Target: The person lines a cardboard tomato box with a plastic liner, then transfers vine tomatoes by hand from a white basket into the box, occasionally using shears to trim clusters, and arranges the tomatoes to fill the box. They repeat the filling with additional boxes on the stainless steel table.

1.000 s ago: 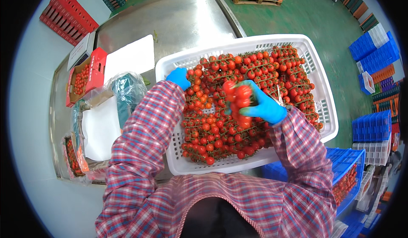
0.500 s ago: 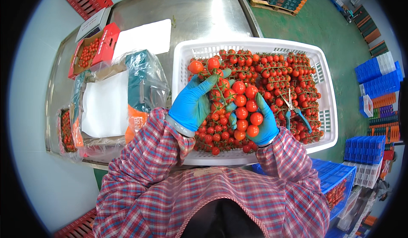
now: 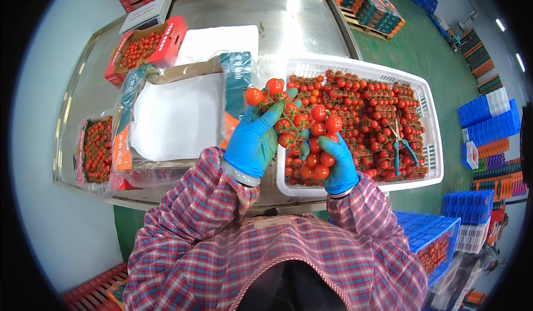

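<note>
Both my blue-gloved hands hold cherry tomatoes on the vine (image 3: 318, 129), a string of red fruit on green stems. My left hand (image 3: 251, 145) has its fingers closed round the stem at the upper end. My right hand (image 3: 341, 168) cups the lower fruit, fingers curled. The string hangs over the left side of a white plastic crate (image 3: 383, 185), which is filled with rows of vine tomatoes (image 3: 350, 105). A pair of snips (image 3: 397, 144) with blue handles lies open on those rows. Left of my hands stands a green and orange carton (image 3: 236, 81), lined with white paper (image 3: 176, 117) and clear plastic.
A red carton of tomatoes (image 3: 141, 50) stands behind the lined carton; another plastic-wrapped tomato box (image 3: 95, 153) sits at its left. A white sheet (image 3: 222, 43) lies on the metal table (image 3: 239, 8). Blue crates (image 3: 425, 228) stand low at my right, with stacked cartons (image 3: 363, 6) far back.
The view has turned left, so the crate appears further right. My hands, still holding the tomatoes, have shifted left relative to the crate, closer to the lined carton.
</note>
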Demonstrator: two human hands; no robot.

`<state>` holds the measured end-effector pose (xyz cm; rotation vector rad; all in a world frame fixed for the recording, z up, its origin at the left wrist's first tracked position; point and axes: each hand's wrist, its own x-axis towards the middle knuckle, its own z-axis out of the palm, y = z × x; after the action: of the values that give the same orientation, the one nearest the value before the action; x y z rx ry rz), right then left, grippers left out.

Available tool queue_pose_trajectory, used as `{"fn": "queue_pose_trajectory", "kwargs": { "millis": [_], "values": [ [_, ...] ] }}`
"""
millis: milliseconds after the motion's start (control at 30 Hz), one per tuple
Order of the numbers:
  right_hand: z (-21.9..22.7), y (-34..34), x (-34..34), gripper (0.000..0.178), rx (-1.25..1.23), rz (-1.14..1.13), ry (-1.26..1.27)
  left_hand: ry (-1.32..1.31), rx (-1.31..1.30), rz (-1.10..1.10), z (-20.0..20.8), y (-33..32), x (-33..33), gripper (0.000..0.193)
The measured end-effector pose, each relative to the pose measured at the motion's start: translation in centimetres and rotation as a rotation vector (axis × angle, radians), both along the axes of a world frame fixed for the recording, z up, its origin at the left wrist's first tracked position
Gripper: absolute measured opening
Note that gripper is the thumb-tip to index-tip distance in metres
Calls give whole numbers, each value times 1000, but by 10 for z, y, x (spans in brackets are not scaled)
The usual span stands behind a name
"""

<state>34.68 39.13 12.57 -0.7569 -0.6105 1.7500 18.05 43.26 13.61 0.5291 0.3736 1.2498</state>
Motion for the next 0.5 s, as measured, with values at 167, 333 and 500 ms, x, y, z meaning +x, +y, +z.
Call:
{"fn": "queue_pose_trajectory", "kwargs": {
  "millis": [167, 333, 500],
  "values": [
    [5, -6, -52, 77, 228, -245, -290, -19, 31, 93, -4, -14, -25, 47],
    [-3, -5, -59, 78, 154, -247, -282, -124, -8, 29, -9, -16, -27, 48],
    [0, -8, -58, 61, 112, -94, -181, -319, -35, -48, -12, -18, -48, 49]
  ]
}}
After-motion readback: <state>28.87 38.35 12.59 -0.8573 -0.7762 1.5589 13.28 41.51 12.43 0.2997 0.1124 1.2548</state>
